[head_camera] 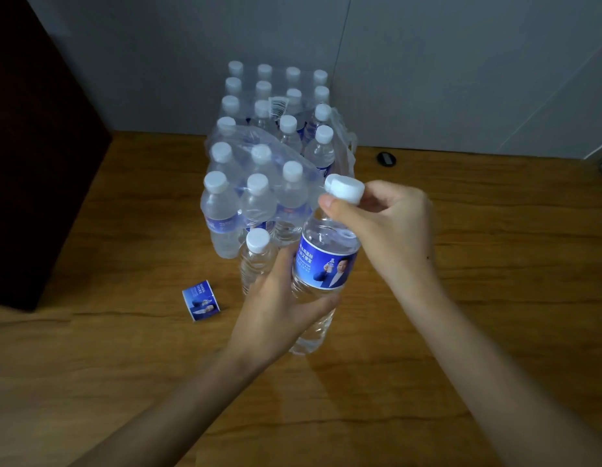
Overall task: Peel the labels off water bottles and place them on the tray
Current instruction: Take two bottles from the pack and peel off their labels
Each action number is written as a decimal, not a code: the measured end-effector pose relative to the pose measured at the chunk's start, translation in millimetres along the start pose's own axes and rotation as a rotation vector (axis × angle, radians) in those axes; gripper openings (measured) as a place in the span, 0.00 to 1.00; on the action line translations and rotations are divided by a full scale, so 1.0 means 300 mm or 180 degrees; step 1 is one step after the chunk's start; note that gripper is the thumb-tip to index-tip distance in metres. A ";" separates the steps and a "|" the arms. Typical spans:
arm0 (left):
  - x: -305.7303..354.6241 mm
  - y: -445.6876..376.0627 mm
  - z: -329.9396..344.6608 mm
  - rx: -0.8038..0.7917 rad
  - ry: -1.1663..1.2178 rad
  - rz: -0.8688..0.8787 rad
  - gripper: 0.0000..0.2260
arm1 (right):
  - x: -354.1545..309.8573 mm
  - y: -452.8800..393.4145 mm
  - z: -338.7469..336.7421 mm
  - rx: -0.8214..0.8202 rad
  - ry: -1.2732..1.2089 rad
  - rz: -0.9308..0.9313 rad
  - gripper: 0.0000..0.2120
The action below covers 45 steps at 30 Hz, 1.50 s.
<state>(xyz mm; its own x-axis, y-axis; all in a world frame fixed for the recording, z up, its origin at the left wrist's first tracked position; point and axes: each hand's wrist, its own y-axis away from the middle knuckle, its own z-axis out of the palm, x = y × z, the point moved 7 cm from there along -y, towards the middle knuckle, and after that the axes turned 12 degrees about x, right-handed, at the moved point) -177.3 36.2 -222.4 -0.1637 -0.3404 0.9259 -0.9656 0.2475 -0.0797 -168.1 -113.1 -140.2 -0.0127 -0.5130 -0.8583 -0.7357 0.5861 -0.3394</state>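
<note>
I hold a clear water bottle [321, 264] with a white cap and a blue label [326, 266] tilted above the wooden floor. My left hand [276, 305] grips its body just below the label. My right hand [384, 224] holds its neck under the cap. A bare bottle without a label [257, 261] stands upright just left of my left hand. One peeled blue label [201, 299] lies curled on the floor to the left.
A shrink-wrapped pack of water bottles [269, 156] with its plastic torn open stands behind the hands, against the grey wall. A dark cabinet [33, 163] fills the left side. A small black round object [386, 159] lies on the wooden floor [495, 264] near the wall.
</note>
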 end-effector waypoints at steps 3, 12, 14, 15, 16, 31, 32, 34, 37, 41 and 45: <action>-0.003 0.002 -0.005 -0.0106 0.0323 -0.0210 0.28 | 0.006 0.017 0.015 -0.0180 -0.0113 0.0000 0.16; 0.034 -0.016 -0.012 -0.0646 0.1412 -0.0735 0.29 | 0.059 0.093 0.090 -0.2060 -0.1644 0.1199 0.14; 0.036 -0.017 -0.010 -0.0713 0.1408 -0.0749 0.30 | 0.046 0.088 0.088 -0.2091 -0.1643 0.1127 0.14; 0.034 -0.017 -0.008 -0.0702 0.1372 -0.0742 0.29 | 0.042 0.085 0.085 -0.2041 -0.1601 0.1096 0.14; 0.029 -0.016 -0.007 -0.0644 0.1316 -0.0737 0.28 | 0.041 0.081 0.082 -0.1932 -0.1554 0.1063 0.15; -0.031 0.012 -0.073 0.0613 0.0004 -0.0561 0.31 | 0.028 0.124 0.042 -0.0898 -0.0415 0.0196 0.07; -0.032 0.014 -0.080 0.0674 -0.0079 -0.0547 0.31 | 0.032 0.126 0.037 -0.0864 -0.0407 0.0158 0.08; -0.039 0.017 -0.089 0.0769 -0.0164 -0.0577 0.32 | 0.052 0.130 0.028 -0.0793 -0.0293 0.0147 0.09; -0.037 0.018 -0.100 0.0889 -0.0380 -0.0553 0.32 | 0.075 0.133 0.031 -0.0698 -0.0135 0.0305 0.03; -0.020 0.017 -0.110 0.1036 -0.0693 -0.0376 0.32 | 0.078 0.124 0.040 -0.0655 0.0033 0.0338 0.04; -0.005 0.019 -0.122 0.1235 -0.1026 -0.0148 0.32 | 0.075 0.122 0.051 -0.0574 0.0150 0.0290 0.06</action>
<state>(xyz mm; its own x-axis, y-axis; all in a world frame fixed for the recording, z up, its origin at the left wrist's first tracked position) -175.1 71.4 -210.7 -0.1136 -0.6210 0.7756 -0.9673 -0.1092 -0.2290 -184.8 -93.5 -177.7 -0.1133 -0.4941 -0.8620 -0.8393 0.5119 -0.1831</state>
